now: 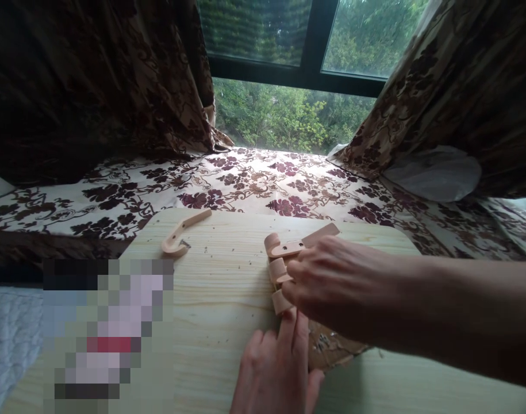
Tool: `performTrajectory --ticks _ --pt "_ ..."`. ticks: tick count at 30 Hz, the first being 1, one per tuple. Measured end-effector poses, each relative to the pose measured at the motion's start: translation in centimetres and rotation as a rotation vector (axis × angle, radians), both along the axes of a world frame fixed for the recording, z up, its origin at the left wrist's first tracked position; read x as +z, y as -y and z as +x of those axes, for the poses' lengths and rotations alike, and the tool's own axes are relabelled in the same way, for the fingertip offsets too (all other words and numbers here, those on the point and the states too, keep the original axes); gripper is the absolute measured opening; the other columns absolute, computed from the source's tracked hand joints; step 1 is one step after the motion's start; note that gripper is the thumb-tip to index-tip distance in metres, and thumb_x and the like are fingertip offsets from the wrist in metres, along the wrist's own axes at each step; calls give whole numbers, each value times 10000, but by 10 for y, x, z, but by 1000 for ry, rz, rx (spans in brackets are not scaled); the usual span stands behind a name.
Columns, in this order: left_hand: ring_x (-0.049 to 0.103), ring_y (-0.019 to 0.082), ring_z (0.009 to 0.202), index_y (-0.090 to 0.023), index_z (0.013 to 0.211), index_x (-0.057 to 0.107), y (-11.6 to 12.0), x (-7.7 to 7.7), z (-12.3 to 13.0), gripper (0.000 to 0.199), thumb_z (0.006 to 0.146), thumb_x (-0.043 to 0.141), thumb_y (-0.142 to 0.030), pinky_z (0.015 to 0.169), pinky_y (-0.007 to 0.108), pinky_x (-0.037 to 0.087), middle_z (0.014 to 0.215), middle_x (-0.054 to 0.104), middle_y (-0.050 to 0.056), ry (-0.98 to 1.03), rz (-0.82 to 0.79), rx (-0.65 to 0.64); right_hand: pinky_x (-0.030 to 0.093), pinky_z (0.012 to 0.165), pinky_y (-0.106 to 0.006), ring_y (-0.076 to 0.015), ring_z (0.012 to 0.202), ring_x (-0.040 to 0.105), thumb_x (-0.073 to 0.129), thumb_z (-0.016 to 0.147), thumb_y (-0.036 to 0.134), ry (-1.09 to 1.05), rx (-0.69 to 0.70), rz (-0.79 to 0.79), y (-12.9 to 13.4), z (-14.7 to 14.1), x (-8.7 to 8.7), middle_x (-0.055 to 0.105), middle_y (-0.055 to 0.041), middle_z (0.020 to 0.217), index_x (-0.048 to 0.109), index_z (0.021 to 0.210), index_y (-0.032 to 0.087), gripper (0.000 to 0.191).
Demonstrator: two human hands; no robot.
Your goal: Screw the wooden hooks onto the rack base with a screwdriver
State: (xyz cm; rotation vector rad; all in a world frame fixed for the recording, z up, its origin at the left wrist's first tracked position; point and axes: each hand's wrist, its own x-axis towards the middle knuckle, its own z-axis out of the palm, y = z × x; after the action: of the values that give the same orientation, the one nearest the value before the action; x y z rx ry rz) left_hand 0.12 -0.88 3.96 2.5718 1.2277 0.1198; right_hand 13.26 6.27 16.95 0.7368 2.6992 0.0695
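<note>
On the pale wooden board, several J-shaped wooden hooks lie side by side. The far wooden hook (pixel 288 248) shows two dark screw holes. Over the middle wooden hook (pixel 278 270) my right hand (pixel 321 276) is closed, its curled fingers touching the wood; whatever sits inside them is hidden. From the near side comes my left hand (pixel 273 368), with fingers stretched against the nearest wooden hook (pixel 281 302) and thumb apart. A piece of brown cardboard (pixel 331 351) with small metal screws on it lies partly under my right forearm.
One more wooden hook (pixel 185 233) lies at the board's far left, a screw standing out near its curved end. Small dark bits are scattered over the board (pixel 219 299). A blurred-out object (pixel 111 333) is at the left. Beyond are a floral cloth (pixel 263 184), curtains and a window.
</note>
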Motion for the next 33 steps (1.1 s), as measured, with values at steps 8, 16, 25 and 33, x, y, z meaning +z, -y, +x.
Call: performTrajectory --ticks 8,16,25,33 --pt "625 235 900 -206 1189 545 -5 2 3 383 811 559 -266 811 401 508 1175 609 95 -78 -184 0 185 458 -324 -140 487 401 573 746 62 -28 112 20 4 10 -14 566 -18 576 559 545 182 235" --pt "643 215 776 -70 1359 342 -3 -12 -1 707 734 618 -255 686 355 550 1391 400 221 -57 181 -67 167 388 -268 -82 389 252 590 765 127 30 -339 -133 -7 9 -2 505 21 520 607 635 161 136" --pt "640 240 817 -169 1172 563 -5 4 1 409 768 576 -234 758 405 535 1183 605 135 -51 -67 0 311 552 -338 -179 598 468 603 732 99 37 120 203 14 5 -12 599 -50 676 521 526 197 242" --pt "647 269 787 -131 1297 445 -6 -11 0 558 767 570 -253 687 422 553 1145 615 170 -15 14 -80 199 436 -304 -116 422 313 591 677 51 -43 28 9 -1 11 -15 508 22 492 519 509 193 232"
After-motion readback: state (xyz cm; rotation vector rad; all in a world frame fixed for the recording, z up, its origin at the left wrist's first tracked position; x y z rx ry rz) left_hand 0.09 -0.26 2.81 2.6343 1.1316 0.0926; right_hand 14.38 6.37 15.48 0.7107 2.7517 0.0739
